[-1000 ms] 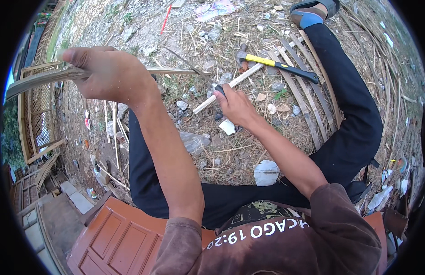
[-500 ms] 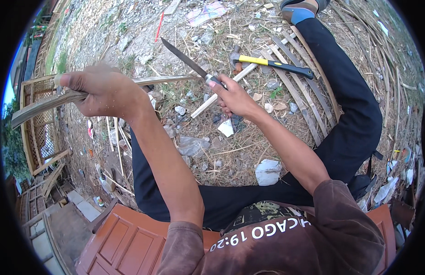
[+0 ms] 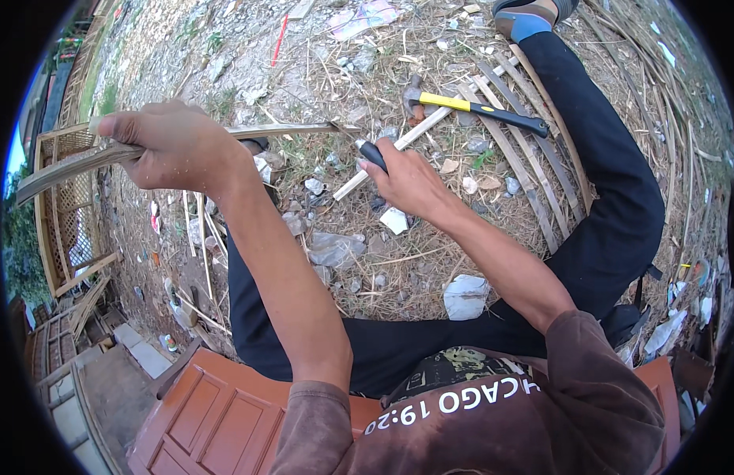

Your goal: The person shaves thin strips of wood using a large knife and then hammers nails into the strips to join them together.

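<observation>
Your left hand [image 3: 173, 146] is clamped on a long grey split bamboo strip [image 3: 280, 131] held above the littered ground; your right hand [image 3: 406, 182] grips a black-handled knife [image 3: 373, 154] just beside it.

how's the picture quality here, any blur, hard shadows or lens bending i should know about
Head view: even, soft daylight with no hard shadows or glare; fisheye bending curves the bamboo strip in the left hand and the fence near the rim, with black corners; the right hand on a dark knife handle and the hammer look sharp.
</observation>
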Action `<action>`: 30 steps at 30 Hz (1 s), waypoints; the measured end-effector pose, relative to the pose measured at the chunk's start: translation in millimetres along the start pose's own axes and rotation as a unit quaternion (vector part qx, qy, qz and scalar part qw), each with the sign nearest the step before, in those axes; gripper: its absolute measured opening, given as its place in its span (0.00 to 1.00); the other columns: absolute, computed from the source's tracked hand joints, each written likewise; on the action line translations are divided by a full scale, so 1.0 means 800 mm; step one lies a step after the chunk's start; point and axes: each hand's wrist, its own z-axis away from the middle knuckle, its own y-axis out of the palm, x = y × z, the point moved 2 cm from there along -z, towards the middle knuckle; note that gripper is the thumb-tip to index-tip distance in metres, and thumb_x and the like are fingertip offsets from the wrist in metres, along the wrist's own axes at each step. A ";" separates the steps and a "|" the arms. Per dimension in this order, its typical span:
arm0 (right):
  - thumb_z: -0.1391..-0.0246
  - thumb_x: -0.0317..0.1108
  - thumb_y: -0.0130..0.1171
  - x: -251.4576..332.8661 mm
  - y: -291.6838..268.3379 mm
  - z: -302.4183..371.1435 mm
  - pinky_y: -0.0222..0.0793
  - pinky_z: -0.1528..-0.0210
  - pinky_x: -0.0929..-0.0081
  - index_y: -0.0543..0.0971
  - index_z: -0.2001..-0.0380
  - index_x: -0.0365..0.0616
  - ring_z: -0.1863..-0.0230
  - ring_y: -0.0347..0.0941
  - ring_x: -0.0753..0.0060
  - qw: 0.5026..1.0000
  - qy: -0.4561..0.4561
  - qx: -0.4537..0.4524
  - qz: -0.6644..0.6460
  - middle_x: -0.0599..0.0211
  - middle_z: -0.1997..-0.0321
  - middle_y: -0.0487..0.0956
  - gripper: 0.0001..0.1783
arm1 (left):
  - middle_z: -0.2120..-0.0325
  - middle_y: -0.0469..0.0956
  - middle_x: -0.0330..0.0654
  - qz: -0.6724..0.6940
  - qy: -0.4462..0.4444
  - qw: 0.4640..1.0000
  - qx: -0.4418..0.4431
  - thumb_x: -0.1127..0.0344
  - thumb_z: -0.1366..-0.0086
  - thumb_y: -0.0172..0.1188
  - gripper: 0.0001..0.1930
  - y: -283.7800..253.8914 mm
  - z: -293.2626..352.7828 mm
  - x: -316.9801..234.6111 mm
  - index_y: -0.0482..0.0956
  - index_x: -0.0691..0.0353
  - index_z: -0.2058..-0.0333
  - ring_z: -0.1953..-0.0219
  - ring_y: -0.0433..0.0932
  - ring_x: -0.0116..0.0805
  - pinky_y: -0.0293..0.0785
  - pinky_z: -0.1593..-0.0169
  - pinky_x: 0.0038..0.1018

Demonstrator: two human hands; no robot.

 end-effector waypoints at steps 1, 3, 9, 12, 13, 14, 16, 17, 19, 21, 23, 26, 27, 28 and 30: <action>0.35 0.43 0.53 0.005 -0.005 0.000 0.68 0.74 0.51 0.70 0.61 0.37 0.78 0.77 0.42 1.000 0.003 0.010 0.007 0.47 0.83 0.75 0.17 | 0.91 0.60 0.32 0.002 -0.004 1.000 -0.002 0.45 0.25 0.43 0.29 0.001 -0.001 0.001 0.58 0.53 0.85 0.88 0.60 0.23 0.57 0.85 0.21; 0.36 0.43 0.55 0.025 -0.018 0.000 0.68 0.75 0.54 0.70 0.62 0.37 0.78 0.76 0.42 0.998 -0.038 -0.024 -0.034 0.47 0.83 0.75 0.17 | 0.91 0.59 0.32 0.004 -0.006 1.000 0.004 0.45 0.25 0.43 0.29 0.000 -0.002 -0.002 0.58 0.53 0.85 0.88 0.60 0.23 0.57 0.84 0.21; 0.39 0.40 0.57 0.004 0.007 -0.001 0.72 0.72 0.48 0.69 0.61 0.37 0.75 0.77 0.36 0.997 -0.064 -0.042 -0.003 0.43 0.80 0.77 0.16 | 0.90 0.60 0.32 -0.003 -0.006 1.000 0.024 0.45 0.25 0.44 0.28 -0.006 -0.003 -0.006 0.60 0.55 0.82 0.88 0.61 0.23 0.58 0.84 0.22; 0.42 0.35 0.58 -0.025 0.014 -0.009 0.72 0.71 0.46 0.69 0.63 0.36 0.75 0.77 0.35 0.998 -0.027 -0.034 0.054 0.42 0.80 0.77 0.13 | 0.89 0.60 0.32 -0.004 0.008 1.000 0.007 0.46 0.25 0.46 0.25 -0.015 -0.003 0.010 0.63 0.57 0.79 0.88 0.61 0.22 0.58 0.85 0.22; 0.42 0.33 0.58 -0.017 0.018 -0.003 0.71 0.71 0.46 0.69 0.64 0.36 0.75 0.76 0.35 0.998 -0.025 -0.028 0.056 0.42 0.80 0.77 0.12 | 0.89 0.60 0.32 -0.005 -0.004 1.000 -0.011 0.47 0.25 0.46 0.25 -0.023 -0.005 0.010 0.63 0.57 0.79 0.88 0.61 0.23 0.58 0.85 0.22; 0.43 0.31 0.57 -0.017 0.025 -0.009 0.71 0.68 0.48 0.70 0.66 0.36 0.72 0.77 0.36 0.999 -0.008 -0.027 0.037 0.41 0.77 0.77 0.10 | 0.89 0.59 0.31 -0.005 -0.017 0.999 -0.028 0.47 0.25 0.46 0.25 -0.029 -0.008 0.011 0.62 0.57 0.79 0.88 0.60 0.23 0.58 0.85 0.22; 0.44 0.31 0.57 -0.032 0.024 -0.021 0.70 0.68 0.54 0.71 0.68 0.37 0.73 0.77 0.45 1.000 0.009 -0.014 -0.019 0.48 0.77 0.77 0.09 | 0.90 0.58 0.31 0.017 -0.016 0.999 -0.024 0.45 0.26 0.45 0.26 -0.016 -0.012 0.007 0.60 0.55 0.80 0.89 0.59 0.23 0.55 0.85 0.23; 0.44 0.31 0.57 -0.043 0.027 -0.021 0.69 0.68 0.57 0.72 0.69 0.38 0.73 0.77 0.50 0.999 0.022 -0.004 -0.048 0.51 0.77 0.76 0.08 | 0.90 0.57 0.31 0.019 -0.009 1.000 0.000 0.42 0.26 0.44 0.27 -0.012 -0.007 0.005 0.58 0.54 0.80 0.89 0.57 0.23 0.53 0.85 0.23; 0.45 0.33 0.58 -0.049 0.029 -0.020 0.67 0.67 0.63 0.72 0.70 0.39 0.74 0.72 0.62 0.987 0.075 0.038 -0.137 0.60 0.78 0.73 0.09 | 0.90 0.57 0.31 0.018 -0.004 0.999 0.031 0.42 0.26 0.42 0.28 -0.010 -0.001 0.000 0.57 0.53 0.81 0.89 0.56 0.24 0.52 0.85 0.23; 0.45 0.35 0.60 -0.045 0.022 -0.020 0.65 0.68 0.68 0.72 0.71 0.40 0.74 0.68 0.70 0.979 0.096 0.061 -0.170 0.67 0.78 0.70 0.10 | 0.89 0.58 0.32 0.017 -0.015 0.999 0.044 0.46 0.24 0.42 0.27 -0.008 0.004 -0.003 0.59 0.55 0.81 0.88 0.57 0.24 0.55 0.84 0.23; 0.45 0.37 0.62 -0.034 0.003 -0.020 0.63 0.69 0.70 0.72 0.70 0.41 0.75 0.64 0.76 0.983 0.087 0.064 -0.148 0.73 0.78 0.68 0.12 | 0.89 0.58 0.33 0.010 -0.013 0.999 0.036 0.45 0.24 0.41 0.27 -0.003 0.002 -0.003 0.59 0.55 0.82 0.88 0.57 0.25 0.55 0.84 0.24; 0.45 0.39 0.63 0.044 -0.034 -0.012 0.62 0.71 0.71 0.72 0.68 0.40 0.77 0.64 0.73 0.982 -0.046 -0.033 -0.181 0.69 0.79 0.68 0.14 | 0.89 0.58 0.33 -0.012 -0.026 0.999 0.024 0.45 0.24 0.40 0.28 -0.005 -0.005 0.000 0.59 0.55 0.82 0.87 0.58 0.26 0.56 0.83 0.25; 0.45 0.39 0.63 0.068 -0.039 -0.007 0.62 0.71 0.71 0.72 0.67 0.40 0.78 0.64 0.72 0.974 -0.101 -0.061 -0.193 0.68 0.80 0.68 0.14 | 0.89 0.58 0.33 -0.023 -0.030 0.999 0.018 0.44 0.24 0.40 0.28 -0.010 -0.011 0.000 0.59 0.55 0.82 0.87 0.58 0.27 0.57 0.82 0.25; 0.45 0.36 0.63 0.078 -0.042 0.000 0.63 0.72 0.68 0.72 0.66 0.39 0.78 0.67 0.67 0.972 -0.119 -0.078 -0.187 0.65 0.81 0.69 0.13 | 0.89 0.58 0.34 -0.031 -0.022 0.999 0.015 0.44 0.24 0.40 0.28 -0.012 -0.015 0.002 0.59 0.55 0.82 0.87 0.59 0.27 0.58 0.81 0.26; 0.47 0.32 0.62 0.094 -0.043 0.013 0.66 0.73 0.63 0.72 0.64 0.38 0.80 0.72 0.58 0.965 -0.157 -0.115 -0.176 0.58 0.82 0.72 0.12 | 0.89 0.59 0.34 -0.044 -0.006 0.999 0.009 0.45 0.24 0.39 0.29 -0.013 -0.023 0.004 0.59 0.56 0.82 0.86 0.59 0.28 0.60 0.79 0.27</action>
